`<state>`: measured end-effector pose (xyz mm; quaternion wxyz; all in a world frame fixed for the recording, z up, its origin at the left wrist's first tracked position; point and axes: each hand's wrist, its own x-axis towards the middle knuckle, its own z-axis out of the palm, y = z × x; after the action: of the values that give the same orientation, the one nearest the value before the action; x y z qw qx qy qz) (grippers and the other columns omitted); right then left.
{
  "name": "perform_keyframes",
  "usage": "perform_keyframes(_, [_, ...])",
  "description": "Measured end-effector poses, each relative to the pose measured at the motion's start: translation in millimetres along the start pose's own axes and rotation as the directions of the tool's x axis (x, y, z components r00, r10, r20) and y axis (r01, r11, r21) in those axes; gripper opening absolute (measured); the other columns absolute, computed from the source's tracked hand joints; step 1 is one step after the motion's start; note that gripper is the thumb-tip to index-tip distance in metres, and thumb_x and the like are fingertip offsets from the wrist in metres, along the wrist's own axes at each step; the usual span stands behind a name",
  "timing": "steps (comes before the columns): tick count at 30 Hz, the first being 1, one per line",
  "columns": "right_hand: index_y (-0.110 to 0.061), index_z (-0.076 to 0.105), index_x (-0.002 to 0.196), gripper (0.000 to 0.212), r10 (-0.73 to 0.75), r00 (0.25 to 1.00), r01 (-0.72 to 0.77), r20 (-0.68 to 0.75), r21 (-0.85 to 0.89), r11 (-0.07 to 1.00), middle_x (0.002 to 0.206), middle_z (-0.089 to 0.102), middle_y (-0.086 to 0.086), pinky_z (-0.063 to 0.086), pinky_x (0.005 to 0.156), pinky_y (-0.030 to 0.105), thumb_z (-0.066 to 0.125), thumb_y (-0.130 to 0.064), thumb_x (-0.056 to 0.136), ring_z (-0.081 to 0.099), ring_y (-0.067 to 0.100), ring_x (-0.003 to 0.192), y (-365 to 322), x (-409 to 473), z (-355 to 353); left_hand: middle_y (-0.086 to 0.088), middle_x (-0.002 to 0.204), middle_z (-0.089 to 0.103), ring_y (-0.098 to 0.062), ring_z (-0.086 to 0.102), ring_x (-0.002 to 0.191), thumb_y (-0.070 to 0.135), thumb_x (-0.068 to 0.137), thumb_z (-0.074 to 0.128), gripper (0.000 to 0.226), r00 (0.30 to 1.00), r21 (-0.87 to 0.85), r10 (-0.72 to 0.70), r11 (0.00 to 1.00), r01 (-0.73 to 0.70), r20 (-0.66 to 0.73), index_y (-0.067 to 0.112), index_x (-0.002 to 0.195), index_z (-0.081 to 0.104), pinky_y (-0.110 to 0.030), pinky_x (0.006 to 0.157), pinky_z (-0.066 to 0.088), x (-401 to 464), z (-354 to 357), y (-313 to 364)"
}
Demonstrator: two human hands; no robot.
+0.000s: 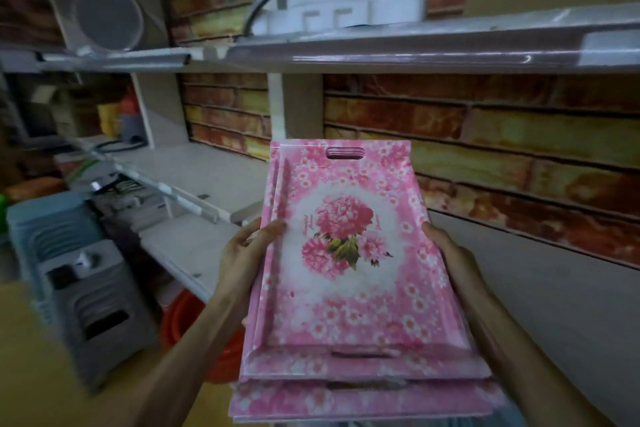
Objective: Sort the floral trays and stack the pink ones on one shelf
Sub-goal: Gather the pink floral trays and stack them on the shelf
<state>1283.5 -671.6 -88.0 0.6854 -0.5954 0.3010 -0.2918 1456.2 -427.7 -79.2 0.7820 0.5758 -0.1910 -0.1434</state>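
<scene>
A stack of pink floral trays (353, 288) fills the lower middle of the head view, held lengthwise in front of me. The top tray shows a big pink flower print and a slot handle at its far end. My left hand (247, 253) grips the stack's left edge, thumb on top. On the right edge sits my right hand (446, 253), fingers underneath. The far end of the stack reaches over the front of the grey shelf (540, 274) on the right.
An upper shelf (415, 52) holds white foam pieces (346, 7) and a round clear lid (107, 17). Grey plastic stools (86, 305) and an orange basin (194, 322) stand at lower left. A brick-pattern wall backs the shelves.
</scene>
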Motion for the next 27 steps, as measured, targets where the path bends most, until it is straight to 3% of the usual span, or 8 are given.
perform_keyframes(2, [-0.017, 0.081, 0.086, 0.037, 0.003, 0.999, -0.003, 0.053, 0.015, 1.000, 0.091, 0.078, 0.012, 0.055, 0.093, 0.049, 0.075, -0.050, 0.071, 0.074, 0.032, 0.087, 6, 2, 48, -0.016, 0.094, 0.076, -0.023, 0.072, 0.075, 0.024, 0.083, 0.071, 0.019, 0.999, 0.020, 0.020, 1.000, -0.019, -0.033, 0.010, 0.096, 0.073, -0.030, 0.063, 0.059, 9, -42, 13])
perform_keyframes(5, [-0.019, 0.080, 0.092, 0.042, 0.003, 0.992, -0.008, 0.123, 0.035, 0.999, 0.095, 0.078, 0.011, 0.054, 0.094, 0.049, 0.076, -0.053, 0.067, 0.074, 0.031, 0.090, 15, 7, 117, -0.025, 0.101, 0.072, -0.037, 0.070, 0.089, 0.025, 0.083, 0.073, 0.025, 0.995, 0.021, 0.019, 1.000, -0.017, -0.101, 0.008, 0.100, 0.071, -0.050, 0.082, 0.058, 24, -104, 30])
perform_keyframes(7, [-0.018, 0.080, 0.091, 0.047, 0.010, 0.989, -0.015, 0.147, 0.036, 0.999, 0.094, 0.078, 0.011, 0.054, 0.094, 0.050, 0.077, -0.055, 0.063, 0.074, 0.032, 0.088, 21, 12, 158, -0.025, 0.100, 0.072, -0.039, 0.069, 0.091, 0.026, 0.082, 0.074, 0.027, 0.991, 0.020, 0.022, 1.000, -0.019, -0.132, 0.008, 0.102, 0.071, -0.056, 0.087, 0.055, 35, -142, 41])
perform_keyframes(9, [-0.018, 0.081, 0.089, 0.053, 0.017, 0.983, -0.022, 0.181, 0.027, 0.999, 0.093, 0.078, 0.013, 0.054, 0.094, 0.051, 0.078, -0.059, 0.057, 0.074, 0.034, 0.088, 26, 19, 196, -0.018, 0.096, 0.075, -0.038, 0.071, 0.091, 0.030, 0.080, 0.076, 0.031, 0.988, 0.037, 0.023, 0.999, -0.017, -0.154, 0.011, 0.104, 0.071, -0.054, 0.085, 0.056, 44, -175, 48])
perform_keyframes(14, [-0.016, 0.080, 0.090, 0.079, 0.023, 0.963, -0.027, 0.270, 0.012, 1.000, 0.092, 0.078, 0.013, 0.055, 0.093, 0.051, 0.083, -0.070, 0.032, 0.074, 0.034, 0.087, 34, 41, 282, -0.011, 0.092, 0.077, -0.029, 0.074, 0.083, 0.027, 0.081, 0.074, 0.032, 0.970, 0.017, 0.056, 0.998, -0.054, -0.235, 0.012, 0.109, 0.070, -0.033, 0.066, 0.060, 67, -243, 60])
perform_keyframes(18, [-0.012, 0.078, 0.094, 0.053, 0.012, 0.946, -0.019, 0.325, 0.020, 1.000, 0.092, 0.078, 0.013, 0.055, 0.093, 0.051, 0.078, -0.055, 0.064, 0.074, 0.034, 0.087, 40, 64, 343, -0.011, 0.095, 0.077, -0.030, 0.074, 0.084, 0.029, 0.081, 0.072, 0.029, 0.960, 0.039, 0.074, 0.997, -0.066, -0.269, 0.014, 0.107, 0.071, -0.034, 0.065, 0.061, 92, -287, 65])
perform_keyframes(22, [-0.014, 0.078, 0.099, 0.057, -0.017, 0.919, -0.003, 0.394, 0.051, 0.999, 0.099, 0.077, 0.013, 0.054, 0.094, 0.052, 0.079, -0.056, 0.060, 0.073, 0.035, 0.093, 50, 97, 399, -0.010, 0.100, 0.076, -0.032, 0.073, 0.092, 0.040, 0.070, 0.080, 0.044, 0.952, 0.093, 0.111, 0.992, -0.088, -0.285, 0.019, 0.108, 0.072, -0.046, 0.084, 0.058, 133, -329, 65])
perform_keyframes(27, [-0.017, 0.079, 0.093, 0.045, -0.047, 0.913, 0.031, 0.405, 0.046, 0.998, 0.096, 0.078, 0.010, 0.054, 0.095, 0.049, 0.075, -0.054, 0.069, 0.074, 0.030, 0.090, 50, 152, 466, -0.007, 0.097, 0.077, -0.030, 0.074, 0.087, 0.035, 0.079, 0.074, 0.036, 0.946, 0.107, 0.142, 0.988, -0.115, -0.291, 0.018, 0.110, 0.070, -0.033, 0.064, 0.060, 201, -368, 70])
